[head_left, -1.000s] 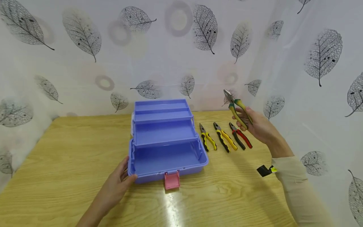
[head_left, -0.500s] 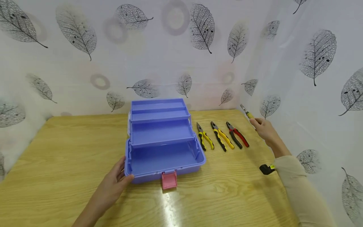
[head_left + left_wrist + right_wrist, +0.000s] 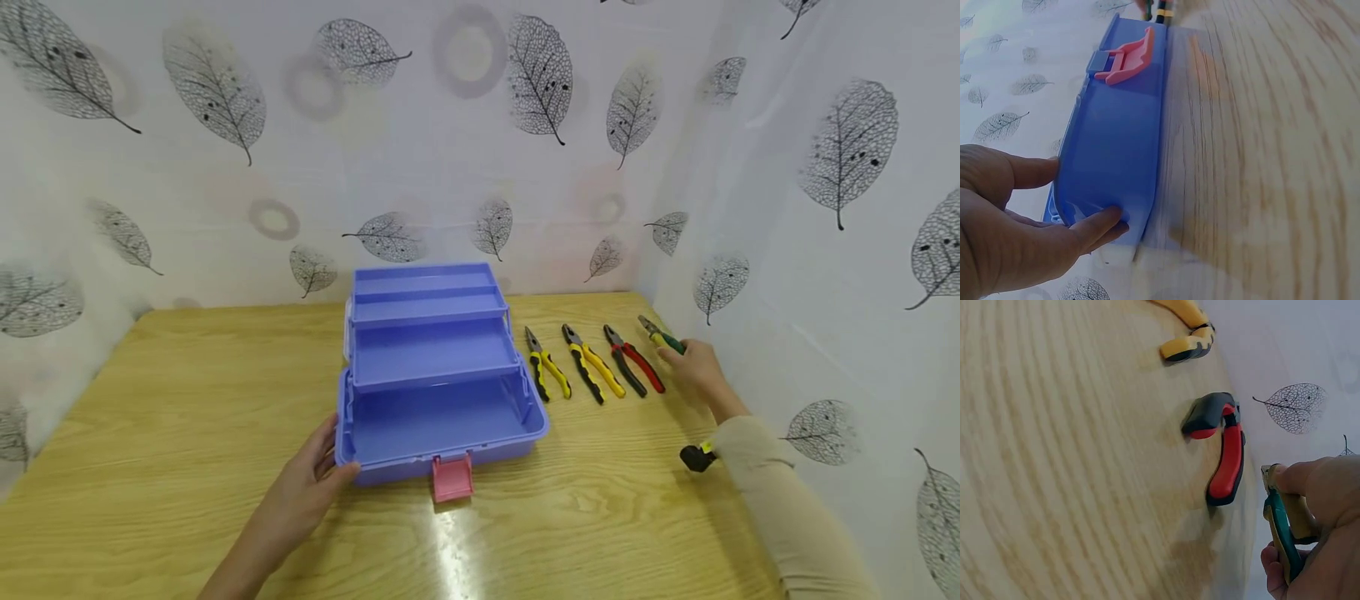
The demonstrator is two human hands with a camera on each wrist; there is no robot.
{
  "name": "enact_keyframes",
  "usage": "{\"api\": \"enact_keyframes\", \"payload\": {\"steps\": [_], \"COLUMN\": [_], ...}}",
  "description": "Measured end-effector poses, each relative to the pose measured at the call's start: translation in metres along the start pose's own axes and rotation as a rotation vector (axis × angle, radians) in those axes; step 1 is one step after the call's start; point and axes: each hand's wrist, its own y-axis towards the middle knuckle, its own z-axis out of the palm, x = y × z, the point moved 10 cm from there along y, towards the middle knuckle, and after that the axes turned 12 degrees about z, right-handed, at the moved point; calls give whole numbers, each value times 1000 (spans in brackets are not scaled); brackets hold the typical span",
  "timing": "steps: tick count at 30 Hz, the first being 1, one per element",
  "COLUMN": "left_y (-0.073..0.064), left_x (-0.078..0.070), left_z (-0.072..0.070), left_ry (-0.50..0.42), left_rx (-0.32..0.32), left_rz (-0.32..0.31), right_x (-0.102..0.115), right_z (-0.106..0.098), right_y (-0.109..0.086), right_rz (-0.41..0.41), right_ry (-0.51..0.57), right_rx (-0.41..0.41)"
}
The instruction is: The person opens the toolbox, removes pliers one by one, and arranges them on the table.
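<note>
A purple toolbox (image 3: 390, 474) stands with its stepped trays raised, a pink latch (image 3: 453, 481) hanging at its front. My left hand (image 3: 303, 479) holds its front left corner; in the left wrist view, thumb and fingers span the blue-looking wall (image 3: 1113, 137). At the table's right side, my right hand (image 3: 697, 368) grips green-and-yellow pliers (image 3: 658, 335), jaws pointing away. The right wrist view shows their handles (image 3: 1282, 534) inside the curled fingers. Just left of them lie red-and-black pliers (image 3: 633, 360).
Yellow-and-black needle-nose pliers (image 3: 547, 367) and larger yellow-and-black pliers (image 3: 592, 364) lie between the toolbox and the red pair. A leaf-printed sheet (image 3: 465, 142) rises behind and to the right of the wooden table (image 3: 187, 433). A small black object (image 3: 697, 458) shows by the right cuff.
My right hand has carried the green-and-yellow pliers from a raised spot rightward and down, close over the table beside the red pair. The left hand stays at the toolbox corner.
</note>
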Motion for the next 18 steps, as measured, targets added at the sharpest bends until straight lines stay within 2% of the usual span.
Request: {"api": "enact_keyframes", "payload": {"steps": [9,13,18], "left_y": [-1,-2,-2], "left_x": [0,1,0], "left_z": [0,0,-1], "left_ry": [-11,-10,-11], "left_rx": [6,5,-1], "left_rz": [-16,-22,-18], "right_x": [-10,-7,-7], "right_z": [9,9,10], "right_y": [-3,-5,-8], "right_rz": [10,17,76], "right_ry": [-92,-186,-267], "right_rx": [-50,-90,-83]}}
